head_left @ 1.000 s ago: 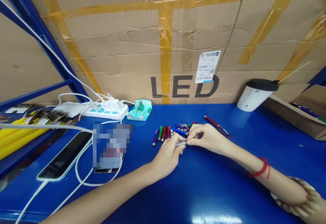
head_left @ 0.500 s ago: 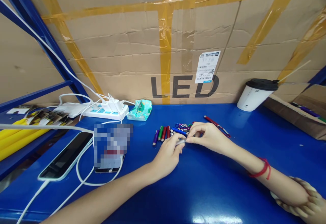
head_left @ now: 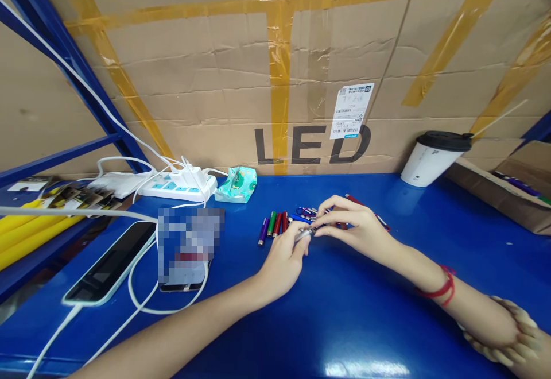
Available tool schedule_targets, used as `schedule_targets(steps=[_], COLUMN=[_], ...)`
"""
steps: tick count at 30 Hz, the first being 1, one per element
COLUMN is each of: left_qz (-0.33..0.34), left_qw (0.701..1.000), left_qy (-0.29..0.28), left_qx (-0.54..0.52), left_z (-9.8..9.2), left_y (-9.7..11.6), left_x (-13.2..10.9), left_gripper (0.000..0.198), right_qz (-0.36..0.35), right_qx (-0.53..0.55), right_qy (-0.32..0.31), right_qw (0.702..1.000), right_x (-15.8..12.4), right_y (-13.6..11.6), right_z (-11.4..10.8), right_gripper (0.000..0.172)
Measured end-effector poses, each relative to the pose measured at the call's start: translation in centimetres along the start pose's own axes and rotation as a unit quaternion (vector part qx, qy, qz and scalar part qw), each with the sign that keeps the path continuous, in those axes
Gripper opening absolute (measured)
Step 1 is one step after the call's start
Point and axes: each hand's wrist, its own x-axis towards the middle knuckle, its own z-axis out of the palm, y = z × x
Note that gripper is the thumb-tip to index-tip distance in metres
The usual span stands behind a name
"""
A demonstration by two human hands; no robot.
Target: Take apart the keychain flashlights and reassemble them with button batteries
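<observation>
My left hand (head_left: 284, 258) is closed around a short silver metal tube (head_left: 303, 234), which looks like a penlight body and points up to the right. At its far end, the thumb and fingertips of my right hand (head_left: 359, 227) pinch the tip; any small part between them is too small to make out. Just beyond my left hand lie a purple tube (head_left: 263, 232), a green tube (head_left: 271, 224) and red tubes (head_left: 278, 225) in a row. A blue tube (head_left: 300, 218) and small metal parts are partly hidden behind my fingers.
On the blue table (head_left: 344, 310), two phones, one a black-screened phone (head_left: 114, 261), lie left among white cables. Behind them are a power strip (head_left: 178, 186) and a teal packet (head_left: 236, 185). A lidded paper cup (head_left: 434, 161) and an open cardboard box (head_left: 499, 195) stand right.
My right hand has shifted slightly, its fingers lifting and spreading more around the tube's end. My left hand keeps its hold on the silver tube, now tilted a little more upward.
</observation>
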Motion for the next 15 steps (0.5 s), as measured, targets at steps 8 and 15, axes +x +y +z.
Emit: schedule_targets(steps=[8,15], left_qz=[0.0,0.008], left_qw=[1.0,1.0], left_qy=[-0.001,-0.012], left_qx=[-0.005,0.021], left_z=[0.05,-0.05], left_y=[-0.26,-0.1], left_x=[0.06,0.06], left_gripper=[0.017,0.016], right_qz=[-0.03,-0.071], right_qx=[-0.125,-0.143], right_qy=[-0.036,-0.022], right_qw=[0.991,0.987], right_x=[-0.25,-0.34], right_y=[0.14,0.04], right_z=[-0.66,-0.52], right_gripper=[0.025,0.031])
